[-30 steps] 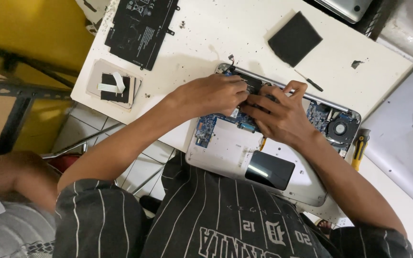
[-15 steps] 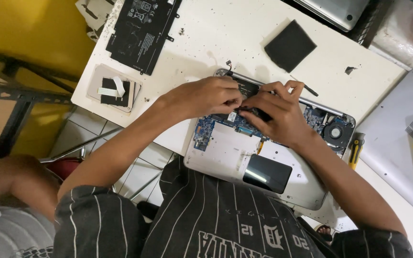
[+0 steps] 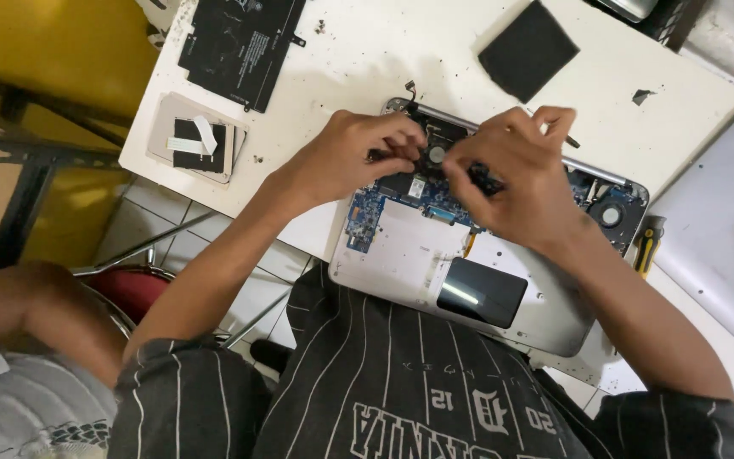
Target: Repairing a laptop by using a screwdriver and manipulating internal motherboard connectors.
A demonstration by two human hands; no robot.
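I saw the opened laptop (image 3: pixel 435 255) lying at the centre of the frame, on the lower edge of the white table (image 3: pixel 367 59), its blue circuit board exposed, a fan at its right corner and a dark pad near its lower edge. My left hand (image 3: pixel 350 157) pinched a small dark part over the board; my right hand (image 3: pixel 516 174) was closed on another just beside it. A black battery panel (image 3: pixel 239 42) lay at upper left, a black square pad (image 3: pixel 527 49) at upper centre.

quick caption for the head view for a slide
Both hands, left hand and right hand, work on the exposed circuit board of an opened laptop on a white table.
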